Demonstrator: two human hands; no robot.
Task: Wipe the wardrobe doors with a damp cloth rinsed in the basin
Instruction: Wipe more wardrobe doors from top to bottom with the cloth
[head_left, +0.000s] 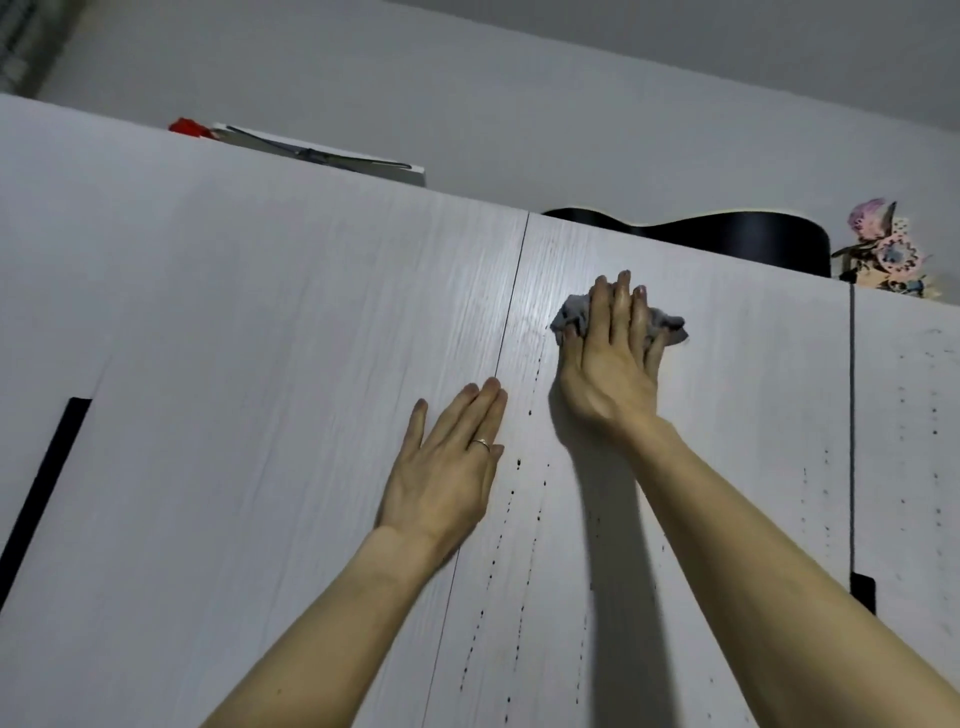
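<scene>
**Q:** What were the hands doing?

**A:** The right hand pressed a crumpled grey cloth flat against the upper part of a pale wood-grain wardrobe door. The fingers were spread over the cloth, holding it to the surface. The left hand lay open, palm flat on the neighbouring door, its fingertips just beside the seam between the two doors. It wore a ring.

**Q:** And the door itself?

**A:** Lines of dark drips ran down below the cloth.

**Q:** Anything above?

**A:** On top of the wardrobe sat a white box, a black guitar body and a pastel ornament.
</scene>
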